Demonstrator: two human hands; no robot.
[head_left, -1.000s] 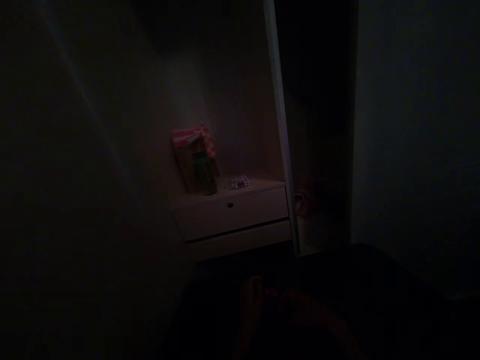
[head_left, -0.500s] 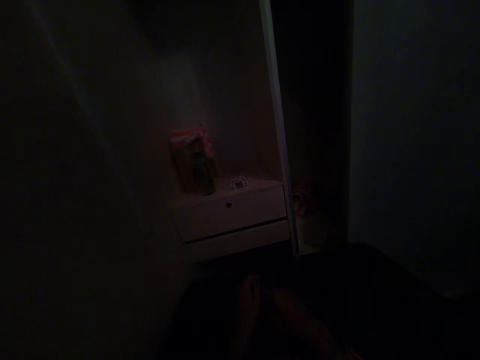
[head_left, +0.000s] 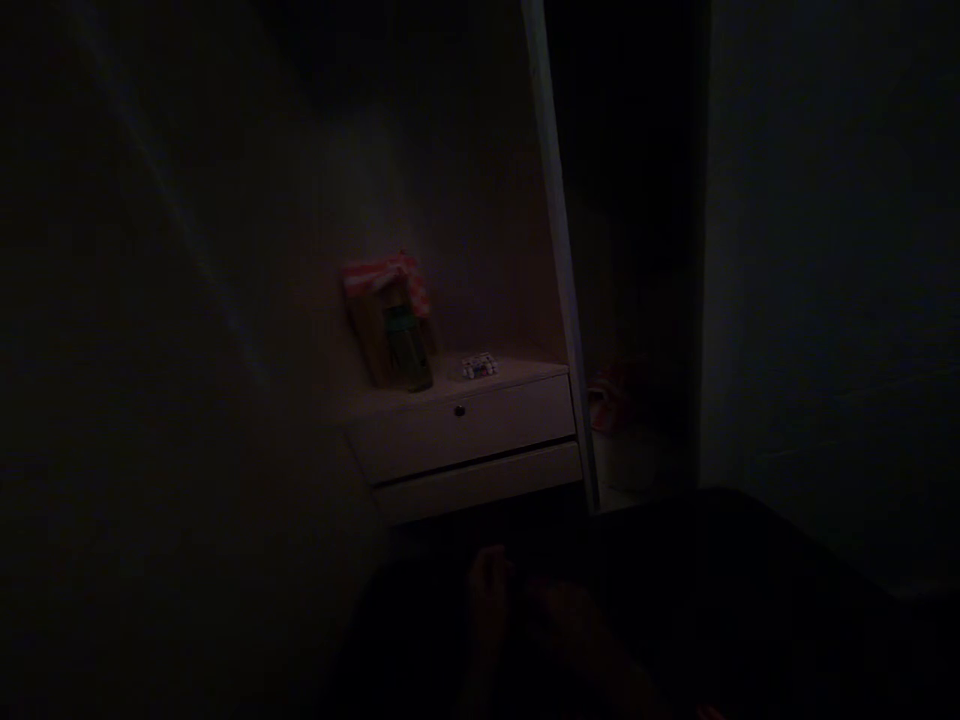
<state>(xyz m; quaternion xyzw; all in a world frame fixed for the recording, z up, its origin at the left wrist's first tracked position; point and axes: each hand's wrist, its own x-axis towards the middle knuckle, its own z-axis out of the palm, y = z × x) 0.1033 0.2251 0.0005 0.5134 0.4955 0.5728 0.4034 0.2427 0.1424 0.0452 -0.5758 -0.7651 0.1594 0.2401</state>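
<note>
Low in the dark view, my left hand is raised with its fingers curled in. Close beside it on the right is my right hand, its fingers bent toward the left one. A narrow dark gap lies between the two. Whatever the fingers hold, if anything, is lost in the darkness. Around and beneath both hands is a black surface whose kind I cannot make out.
Beyond the hands stands a pale drawer unit. On its top are a greenish bottle, a red-and-white checked cloth and a small light-coloured object. An upright post rises at its right; a pale wall stands farther right.
My left hand has shifted slightly left, so the gap between the hands is a little wider. My right hand stays nearly in place.
</note>
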